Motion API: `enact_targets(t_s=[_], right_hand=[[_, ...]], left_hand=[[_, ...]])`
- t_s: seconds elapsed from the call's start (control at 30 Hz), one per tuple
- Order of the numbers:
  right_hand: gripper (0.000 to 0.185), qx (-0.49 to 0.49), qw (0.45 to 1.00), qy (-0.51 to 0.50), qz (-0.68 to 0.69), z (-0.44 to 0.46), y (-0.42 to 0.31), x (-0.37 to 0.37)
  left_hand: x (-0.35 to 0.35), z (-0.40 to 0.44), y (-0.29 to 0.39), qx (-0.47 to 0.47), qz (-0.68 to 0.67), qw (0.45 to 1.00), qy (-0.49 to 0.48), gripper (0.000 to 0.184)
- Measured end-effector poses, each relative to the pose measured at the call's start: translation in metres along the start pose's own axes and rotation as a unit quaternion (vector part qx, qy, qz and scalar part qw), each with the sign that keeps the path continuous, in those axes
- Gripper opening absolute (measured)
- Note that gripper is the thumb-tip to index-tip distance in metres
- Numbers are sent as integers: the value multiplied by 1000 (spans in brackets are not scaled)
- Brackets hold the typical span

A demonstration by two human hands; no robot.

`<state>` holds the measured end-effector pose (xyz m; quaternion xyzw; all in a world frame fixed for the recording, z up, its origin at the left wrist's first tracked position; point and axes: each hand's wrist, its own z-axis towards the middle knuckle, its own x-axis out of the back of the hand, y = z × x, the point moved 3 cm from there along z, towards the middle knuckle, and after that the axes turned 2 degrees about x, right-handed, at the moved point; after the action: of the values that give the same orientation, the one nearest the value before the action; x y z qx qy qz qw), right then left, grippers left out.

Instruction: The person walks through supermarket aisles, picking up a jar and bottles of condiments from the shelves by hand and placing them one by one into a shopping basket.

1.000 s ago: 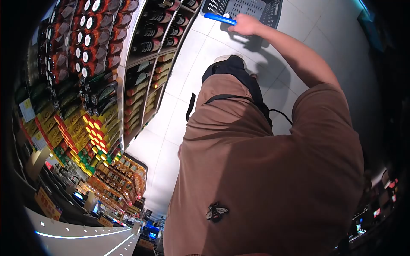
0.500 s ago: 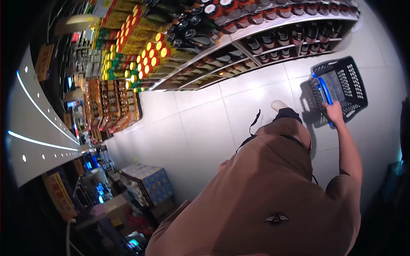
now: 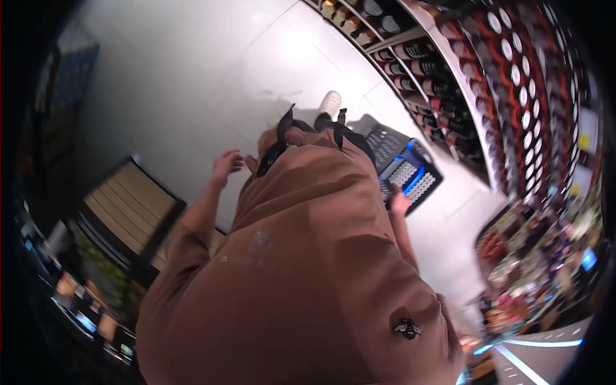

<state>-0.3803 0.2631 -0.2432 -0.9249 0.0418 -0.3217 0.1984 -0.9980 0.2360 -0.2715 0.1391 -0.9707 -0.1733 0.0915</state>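
Basket handle [image 3: 419, 176] sits in right hand [image 3: 399, 203], shirt lettering [image 3: 241, 260] blurred.

Dark perforated basket [image 3: 385, 147], blue handle [image 3: 421, 172], apparently beside leg [image 3: 359, 142].

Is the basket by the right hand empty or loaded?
Basket looks empty where visible: only perforated panels show around the blue handle. The brown shirt hides part, so cannot tell there.

No complete text is legible. Lettering [image 3: 241, 260] on the shirt [image 3: 289, 301] and print on the shelf tags [image 3: 584, 138]: blurred, unreadable.
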Motion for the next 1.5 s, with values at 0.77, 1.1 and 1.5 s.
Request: enact_targets(t_s=[0.77, 1.1, 1.5], right_hand=[[21, 71, 949, -172, -254, 6, -137, 13], [21, 21, 972, -179, -152, -3, -107, 6], [21, -75, 980, -88, 160, 9, -62, -27]], left_hand=[[-242, -41, -219, 102, -442, 888, 77, 33], [-191, -55, -176, 83, -405, 902, 126, 29], [-49, -33, -123, 32, -240, 960, 141, 13]])
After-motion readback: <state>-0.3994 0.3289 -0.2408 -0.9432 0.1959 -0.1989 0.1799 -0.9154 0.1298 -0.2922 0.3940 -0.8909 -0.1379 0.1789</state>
